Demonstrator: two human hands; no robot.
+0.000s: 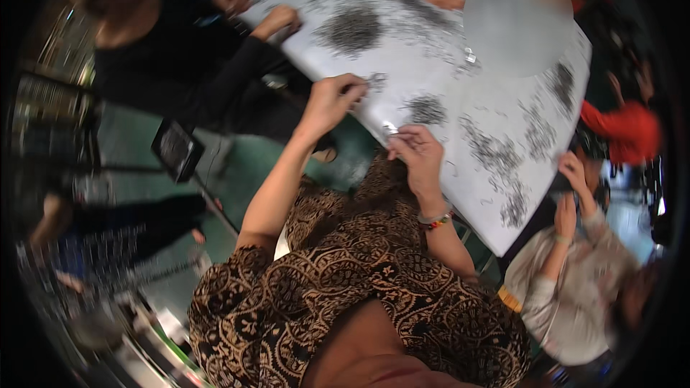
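Observation:
My left hand [333,106] is over the near edge of the white table, fingers pinched together; whatever is between them is too small to make out. Beside its fingertips lies a small scatter of thin dark pieces [376,80]. Lower and to the right, my right hand [420,154] is closed at the edge, thumb and fingers gripping a small shiny silvery piece [389,128]. Just beyond it sits a dark heap of small thin pieces [425,109]. The two hands are apart from each other.
The white table [431,75] carries several more dark piles, including a large round heap [350,30]. Co-workers' hands work along it: one person in black [172,65] at left, one in a light top [575,287] at right. A grey blurred disc covers part of the far side.

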